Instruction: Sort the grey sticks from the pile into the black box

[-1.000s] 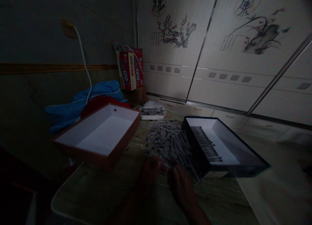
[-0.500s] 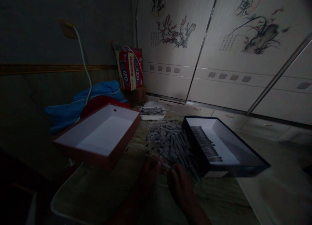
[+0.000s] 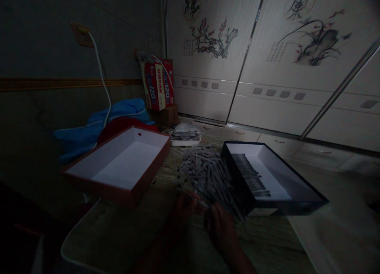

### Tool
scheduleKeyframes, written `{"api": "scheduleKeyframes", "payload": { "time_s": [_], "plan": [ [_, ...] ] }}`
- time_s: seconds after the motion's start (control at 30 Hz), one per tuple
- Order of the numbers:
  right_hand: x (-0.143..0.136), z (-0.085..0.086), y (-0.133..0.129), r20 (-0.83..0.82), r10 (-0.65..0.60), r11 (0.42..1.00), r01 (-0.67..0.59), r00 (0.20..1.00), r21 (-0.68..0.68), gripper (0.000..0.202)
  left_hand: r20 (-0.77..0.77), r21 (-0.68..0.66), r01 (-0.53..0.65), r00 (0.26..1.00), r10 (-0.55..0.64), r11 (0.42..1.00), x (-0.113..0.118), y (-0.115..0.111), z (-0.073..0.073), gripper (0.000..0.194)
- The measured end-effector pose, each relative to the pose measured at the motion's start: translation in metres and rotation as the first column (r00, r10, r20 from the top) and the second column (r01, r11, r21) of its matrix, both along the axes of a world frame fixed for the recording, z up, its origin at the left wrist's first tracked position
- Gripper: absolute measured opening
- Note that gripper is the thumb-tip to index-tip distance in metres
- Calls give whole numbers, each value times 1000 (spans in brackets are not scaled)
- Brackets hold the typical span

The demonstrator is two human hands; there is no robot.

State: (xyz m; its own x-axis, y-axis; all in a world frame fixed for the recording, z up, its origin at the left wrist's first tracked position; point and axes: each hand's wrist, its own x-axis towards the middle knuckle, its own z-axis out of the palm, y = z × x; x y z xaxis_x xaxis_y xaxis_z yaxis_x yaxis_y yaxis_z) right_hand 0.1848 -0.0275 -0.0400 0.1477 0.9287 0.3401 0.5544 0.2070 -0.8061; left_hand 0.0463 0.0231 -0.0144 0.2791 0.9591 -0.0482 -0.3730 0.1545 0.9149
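Observation:
In the head view my left hand (image 3: 182, 208) is closed around the left part of a slim pen-like stick (image 3: 202, 203), partly reddish and partly clear. My right hand (image 3: 221, 224) pinches its right end, fingers curled. Dim light hides the exact fingertips. Just beyond both hands lies a heap of pale grey pen-like tubes (image 3: 204, 167), loosely piled on the table (image 3: 142, 234). To the right, a dark box (image 3: 283, 175) with a white inside holds slim dark-tipped sticks (image 3: 251, 175) laid side by side in rows.
A red-brown box (image 3: 118, 159) with a white inside stands at the left. Behind the heap is a white tray (image 3: 185, 142) with more tubes. A blue cloth (image 3: 124, 110), a red carton (image 3: 158, 84) and a white cable (image 3: 99, 64) are farther back, near the sliding cabinet doors (image 3: 204, 100).
Hardly anything differs. Both hands stay over the same spot with the stick between them, and my right hand has shifted very slightly. The boxes and the heap have not moved.

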Motion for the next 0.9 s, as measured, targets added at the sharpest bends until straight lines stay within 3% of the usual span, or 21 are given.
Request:
{"api": "scheduleKeyframes", "payload": {
  "time_s": [0.13,0.27,0.4,0.5,0.57,0.7,0.8,0.9],
  "plan": [
    [2,9,-1,4,-2,999,3,1000,-35,32,-64,7,-31,997,31,999,0,1,0,22],
    [2,18,-4,53,25,999,-27,998,30,28,-196,123,6,980,18,992,-1,0,-2,17],
    [7,11,-1,132,115,986,-129,985,102,33,-253,177,18,967,27,984,1,-2,-5,18],
    [16,3,3,73,-119,985,109,990,130,33,-262,175,-67,958,112,982,3,-1,-7,19],
    [23,1,5,-10,-297,951,297,955,86,37,-329,195,-90,932,151,977,3,-2,-8,14],
    [30,6,6,-92,-407,913,407,909,-25,43,-616,371,66,764,192,926,1,-6,-7,10],
    [29,11,5,-94,-400,916,401,912,-10,41,-746,490,250,616,253,835,4,-8,-1,19],
    [27,14,4,-76,-384,922,386,920,11,39,-820,500,447,521,238,742,9,-5,8,24]
  ]
}}
